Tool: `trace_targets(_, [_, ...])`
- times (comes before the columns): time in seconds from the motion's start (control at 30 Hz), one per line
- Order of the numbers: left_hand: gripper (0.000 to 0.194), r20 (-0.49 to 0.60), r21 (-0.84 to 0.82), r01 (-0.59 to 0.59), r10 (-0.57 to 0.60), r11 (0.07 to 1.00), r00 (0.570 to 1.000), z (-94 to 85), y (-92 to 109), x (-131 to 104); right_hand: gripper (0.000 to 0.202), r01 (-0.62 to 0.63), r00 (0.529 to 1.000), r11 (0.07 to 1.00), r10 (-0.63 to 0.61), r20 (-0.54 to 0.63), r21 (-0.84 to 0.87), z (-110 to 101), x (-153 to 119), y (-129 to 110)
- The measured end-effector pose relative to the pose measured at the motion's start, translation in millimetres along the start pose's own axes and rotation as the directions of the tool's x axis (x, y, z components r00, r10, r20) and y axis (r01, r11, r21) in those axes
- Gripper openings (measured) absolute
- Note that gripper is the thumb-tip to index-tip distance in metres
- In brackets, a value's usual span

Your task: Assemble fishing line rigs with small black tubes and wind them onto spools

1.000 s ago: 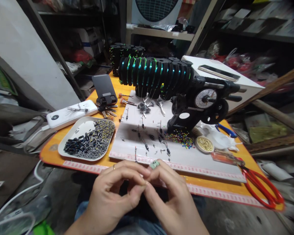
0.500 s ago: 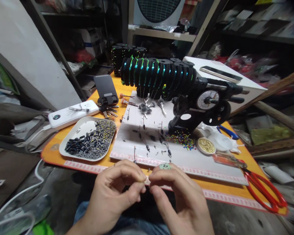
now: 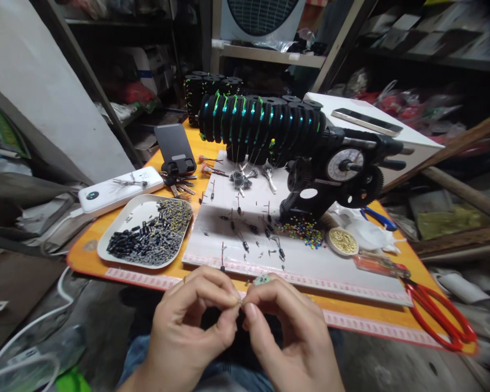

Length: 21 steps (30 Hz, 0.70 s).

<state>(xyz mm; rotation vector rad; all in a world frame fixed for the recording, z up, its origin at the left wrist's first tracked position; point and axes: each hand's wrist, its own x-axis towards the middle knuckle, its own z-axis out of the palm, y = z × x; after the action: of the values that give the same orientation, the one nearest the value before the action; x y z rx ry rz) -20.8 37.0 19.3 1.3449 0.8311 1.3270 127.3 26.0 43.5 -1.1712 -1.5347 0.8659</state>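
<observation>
My left hand [image 3: 196, 321] is closed in a pinch at the front edge of the table, on something too small to make out. Beside it my right hand [image 3: 288, 326] pinches too, its fingertips almost touching those of the left; what they hold is hidden or too small. A green patterned band is on a right finger. Beyond both hands lies a grey board [image 3: 212, 239] with small black weighted pieces [image 3: 281, 254] on it. Colourful beads [image 3: 306, 231] are heaped at the foot of a black geared device [image 3: 310, 201] carrying a ribbed black roll [image 3: 257, 122] with green-blue lines.
At the left are a white tray [image 3: 102, 250] of small dark and grey parts and a white power bank [image 3: 106, 191]. A phone stand [image 3: 175, 146] is behind them. On the right lie a dish of golden beads [image 3: 343, 241] and red-handled scissors [image 3: 441, 316].
My right hand has moved left, bringing its fingertips closer to my left hand's. Its thumb and index finger have come nearer together. The view has shifted slightly.
</observation>
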Motion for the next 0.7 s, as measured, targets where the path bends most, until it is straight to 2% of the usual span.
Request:
trace_targets(0.3, [0.022,-0.012,-0.165,0.039,-0.041,0.985,0.999,5.4,4.9,1.5,0.014,-0.148,0.988,0.977,0.139,0.068,0.152,1.1,1.1,-0.4])
trace_targets(0.47, [0.021,-0.009,-0.302,0.101,-0.109,0.948,0.994,5.4,3.4,2.8,0.018,-0.260,0.961,0.935,0.225,0.164,0.240,-1.2,1.4,0.4])
trace_targets(0.57, [0.020,-0.015,-0.267,0.102,-0.109,0.958,0.994,2.9,2.8,2.9,0.019,-0.271,0.953,0.935,0.227,0.201,0.227,-3.8,3.0,0.1])
trace_targets(0.7, [0.023,-0.029,-0.097,0.070,-0.073,0.993,0.997,-1.6,5.2,2.5,0.014,-0.201,0.965,0.974,0.178,0.193,0.107,-7.0,4.7,0.8])
